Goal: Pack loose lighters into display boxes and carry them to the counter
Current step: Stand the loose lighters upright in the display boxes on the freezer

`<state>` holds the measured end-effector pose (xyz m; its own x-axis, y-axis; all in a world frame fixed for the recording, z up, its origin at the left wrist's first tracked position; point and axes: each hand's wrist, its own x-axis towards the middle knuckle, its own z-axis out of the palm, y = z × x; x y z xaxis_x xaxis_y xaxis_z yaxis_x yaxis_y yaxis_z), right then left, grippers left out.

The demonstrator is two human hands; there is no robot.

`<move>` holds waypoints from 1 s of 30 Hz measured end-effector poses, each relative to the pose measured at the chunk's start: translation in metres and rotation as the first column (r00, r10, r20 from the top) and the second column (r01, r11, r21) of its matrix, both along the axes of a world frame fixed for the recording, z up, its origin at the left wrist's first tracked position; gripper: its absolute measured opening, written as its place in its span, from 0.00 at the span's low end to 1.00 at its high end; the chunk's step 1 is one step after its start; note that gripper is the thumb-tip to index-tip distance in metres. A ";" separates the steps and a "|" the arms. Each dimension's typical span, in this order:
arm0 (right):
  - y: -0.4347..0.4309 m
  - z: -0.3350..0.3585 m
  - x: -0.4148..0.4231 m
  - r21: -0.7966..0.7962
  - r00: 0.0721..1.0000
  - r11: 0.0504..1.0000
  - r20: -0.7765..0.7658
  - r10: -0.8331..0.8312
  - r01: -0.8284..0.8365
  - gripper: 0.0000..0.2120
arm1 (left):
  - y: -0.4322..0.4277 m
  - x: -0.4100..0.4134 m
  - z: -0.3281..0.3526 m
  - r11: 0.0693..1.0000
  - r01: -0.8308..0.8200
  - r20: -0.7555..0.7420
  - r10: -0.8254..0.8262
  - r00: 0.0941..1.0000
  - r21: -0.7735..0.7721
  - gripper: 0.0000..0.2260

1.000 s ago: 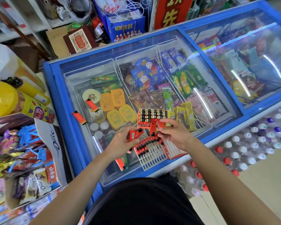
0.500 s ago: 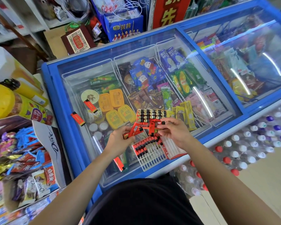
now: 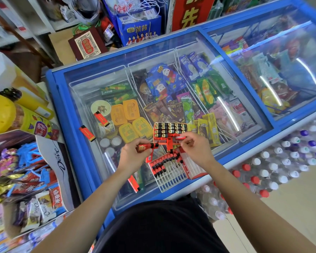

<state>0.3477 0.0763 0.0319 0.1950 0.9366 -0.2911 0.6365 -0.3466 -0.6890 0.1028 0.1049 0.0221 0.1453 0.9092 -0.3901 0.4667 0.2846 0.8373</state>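
Observation:
Two display boxes rest on the glass lid of the freezer (image 3: 75, 99). The far display box (image 3: 170, 129) is full of black-topped lighters. The near display box (image 3: 169, 173) has a white slotted tray with lighters in its back rows only. My left hand (image 3: 132, 156) grips a few red lighters (image 3: 147, 147) lying sideways just left of the boxes. My right hand (image 3: 196, 147) pinches a red lighter (image 3: 170, 145) above the near box. Loose red lighters lie on the glass: one loose lighter (image 3: 102, 119), another loose lighter (image 3: 87, 133), and a third loose lighter (image 3: 133, 183) near the front edge.
Ice creams fill the baskets under the glass. Packs of bottled water (image 3: 281, 161) are stacked on the floor at the right. A Dove chocolate display (image 3: 51, 161) and a yellow container (image 3: 0, 114) crowd the left side. Boxes and bags stand behind the freezer.
My left hand has moved up and right toward my right hand, and its lighters have turned sideways. My right hand stays over the boxes with its lighter.

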 end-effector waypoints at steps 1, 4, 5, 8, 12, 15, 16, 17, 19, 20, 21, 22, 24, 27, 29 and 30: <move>-0.003 -0.002 -0.003 -0.015 0.997 0.997 0.040 0.070 -0.069 0.13 | -0.001 0.000 -0.001 1.000 -0.014 -0.003 0.014 1.000 0.001 0.09; -0.004 0.003 -0.017 -0.113 0.943 0.946 0.108 0.315 -0.303 0.17 | -0.001 0.000 -0.003 0.999 -0.034 -0.011 0.034 0.999 0.005 0.09; -0.003 0.008 -0.022 -0.184 0.901 0.905 0.142 0.411 -0.384 0.20 | -0.001 0.000 -0.004 0.999 -0.034 -0.015 0.034 0.999 0.004 0.09; 0.000 0.013 -0.032 -0.433 0.746 0.771 0.274 0.607 -0.467 0.26 | -0.001 0.001 -0.003 0.999 -0.048 0.012 0.048 0.999 -0.006 0.09; 0.002 0.002 -0.036 -0.460 0.728 0.752 0.277 0.627 -0.472 0.25 | 0.000 0.000 -0.002 0.998 -0.062 0.047 0.062 0.997 -0.005 0.09; 0.002 0.001 -0.031 -0.323 0.817 0.848 0.274 0.508 -0.419 0.19 | -0.001 -0.002 -0.005 0.998 -0.066 0.054 0.066 0.996 -0.006 0.10; 0.001 0.000 -0.029 -0.261 0.850 0.879 0.255 0.461 -0.399 0.18 | -0.001 -0.003 -0.005 0.998 -0.066 0.061 0.067 0.996 -0.009 0.10; 0.001 -0.001 -0.026 -0.189 0.880 0.906 0.230 0.416 -0.379 0.16 | -0.002 -0.003 -0.005 0.998 -0.066 0.068 0.067 0.995 -0.010 0.10; 0.004 -0.007 -0.022 -0.088 0.925 0.942 0.180 0.335 -0.325 0.15 | -0.003 -0.002 -0.006 0.998 -0.067 0.074 0.068 0.995 -0.010 0.10; 0.006 -0.008 -0.020 -0.063 0.937 0.952 0.167 0.306 -0.300 0.16 | -0.004 -0.002 -0.006 0.998 -0.069 0.078 0.069 0.995 -0.012 0.10; 0.008 -0.009 -0.020 -0.045 0.944 0.958 0.167 0.285 -0.282 0.17 | -0.004 -0.001 -0.005 0.998 -0.070 0.081 0.070 0.994 -0.009 0.10; 0.010 -0.010 -0.019 -0.020 0.945 0.962 0.181 0.272 -0.273 0.18 | -0.004 -0.001 -0.005 0.998 -0.067 0.079 0.066 0.995 -0.001 0.10; 0.014 -0.010 -0.019 0.034 0.937 0.962 0.240 0.255 -0.270 0.18 | -0.004 0.000 -0.003 0.999 -0.035 0.052 0.033 0.998 0.034 0.12; 0.018 -0.010 -0.018 0.075 0.940 0.966 0.260 0.219 -0.246 0.18 | 0.003 0.002 -0.001 0.976 0.140 -0.074 -0.129 0.989 0.166 0.19; 0.019 -0.012 -0.015 0.109 0.957 0.973 0.233 0.174 -0.203 0.16 | 0.011 0.005 -0.002 0.926 0.313 -0.226 -0.265 0.937 0.213 0.25; 0.018 -0.013 -0.012 0.131 0.964 0.976 0.223 0.144 -0.176 0.14 | 0.015 0.007 -0.004 0.904 0.378 -0.288 -0.315 0.904 0.201 0.28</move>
